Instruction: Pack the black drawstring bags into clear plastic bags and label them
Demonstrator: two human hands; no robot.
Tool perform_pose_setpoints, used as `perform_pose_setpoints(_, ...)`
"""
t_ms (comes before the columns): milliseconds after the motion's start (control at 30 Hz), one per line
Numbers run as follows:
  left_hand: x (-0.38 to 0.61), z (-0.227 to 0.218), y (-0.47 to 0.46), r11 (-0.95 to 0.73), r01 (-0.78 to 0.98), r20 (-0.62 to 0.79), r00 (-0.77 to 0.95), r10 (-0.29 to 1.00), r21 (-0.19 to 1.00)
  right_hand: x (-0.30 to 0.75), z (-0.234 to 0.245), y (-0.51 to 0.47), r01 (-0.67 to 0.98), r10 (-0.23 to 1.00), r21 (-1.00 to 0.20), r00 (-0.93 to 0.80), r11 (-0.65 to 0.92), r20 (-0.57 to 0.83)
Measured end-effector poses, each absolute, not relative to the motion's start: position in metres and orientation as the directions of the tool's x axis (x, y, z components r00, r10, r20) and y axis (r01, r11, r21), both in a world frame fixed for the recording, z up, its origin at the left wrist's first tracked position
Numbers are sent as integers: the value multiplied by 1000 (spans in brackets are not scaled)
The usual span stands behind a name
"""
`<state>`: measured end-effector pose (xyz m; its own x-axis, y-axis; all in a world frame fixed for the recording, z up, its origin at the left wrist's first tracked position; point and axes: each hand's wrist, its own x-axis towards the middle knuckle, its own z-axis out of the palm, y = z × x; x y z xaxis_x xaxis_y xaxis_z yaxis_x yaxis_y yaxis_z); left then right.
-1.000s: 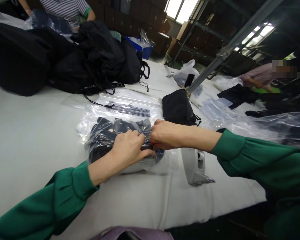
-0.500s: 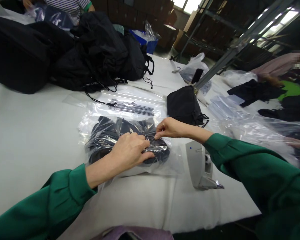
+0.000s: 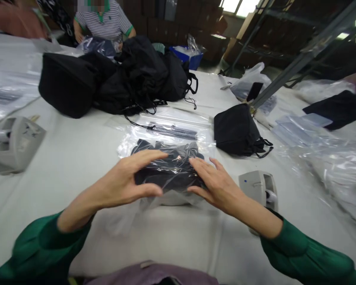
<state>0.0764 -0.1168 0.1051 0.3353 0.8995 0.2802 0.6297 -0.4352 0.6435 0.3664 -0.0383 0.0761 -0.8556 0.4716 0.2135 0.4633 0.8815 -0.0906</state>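
A black fabric item sealed in a clear plastic bag (image 3: 172,174) lies on the white table (image 3: 74,154) in front of me. My left hand (image 3: 127,182) clasps its left end, fingers stretched over the top and thumb along the near side. My right hand (image 3: 216,184) clasps the right end the same way. Under and behind the packet lie flat clear zip bags (image 3: 172,128).
A grey tape dispenser (image 3: 256,186) stands just right of my right hand, another (image 3: 16,142) at far left. A black pouch (image 3: 235,128) sits beyond, a pile of black bags (image 3: 121,79) at the back. A co-worker in a striped shirt (image 3: 106,23) works across the table. Clear bags (image 3: 329,166) cover the right.
Both hands have left the pinched middle of the bag and moved apart to its two ends. The camera has swung left, bringing the left dispenser into view.
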Motion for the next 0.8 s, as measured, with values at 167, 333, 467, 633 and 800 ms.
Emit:
perform_pose_setpoints(167,0,37,-227,-212,850,131,169,977,483,330,93,-48,385,390,-63,-897,921,207)
perform_pose_setpoints(333,31,-31,-253,-245,908,437,78,896,340,298,86,-48,370,408,-192,-882,909,235)
perform_pose_setpoints(467,60,-24,-221,-378,715,601,-73,796,588,292,73,-45,384,465,-311,-850,869,248)
perform_pose_setpoints(633,50,-8,-176,-153,167,225,-662,715,974,293,68,-44,503,598,-366,-770,783,223)
perform_pose_setpoints(800,30,-20,-148,-93,90,129,-621,773,992,285,75,-44,531,637,-409,-749,742,184)
